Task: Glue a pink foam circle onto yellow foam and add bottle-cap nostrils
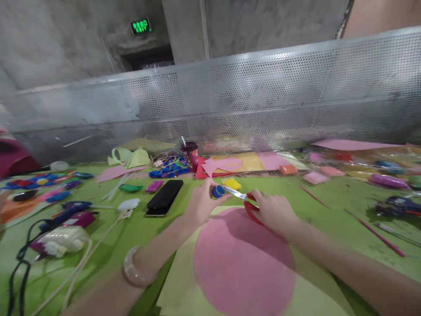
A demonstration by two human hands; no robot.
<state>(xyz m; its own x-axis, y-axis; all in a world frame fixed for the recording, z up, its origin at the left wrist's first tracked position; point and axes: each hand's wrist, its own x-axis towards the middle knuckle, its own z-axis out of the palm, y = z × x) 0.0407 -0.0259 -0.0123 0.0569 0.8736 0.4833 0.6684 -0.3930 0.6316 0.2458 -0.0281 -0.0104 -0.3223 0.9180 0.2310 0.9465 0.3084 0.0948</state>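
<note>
Between the thumb and fingers of my left hand (201,201) is a small blue roll (218,191); its exact kind is hard to make out. My right hand (274,210) grips the red handles of a pair of scissors (237,193), whose metal blades point left and reach the blue roll. Below both hands lies a large pink paper circle (245,267) on a pale yellow sheet (179,281). Just behind the blades rests a small yellow packet (232,183).
A black phone (165,197) lies left of my left hand. Farther left are a charger (129,205), cables and a glue gun (67,215). A dark red cup with a straw (190,156) stands at the back. Thin pink sticks (376,233) and clay packets (316,177) lie right.
</note>
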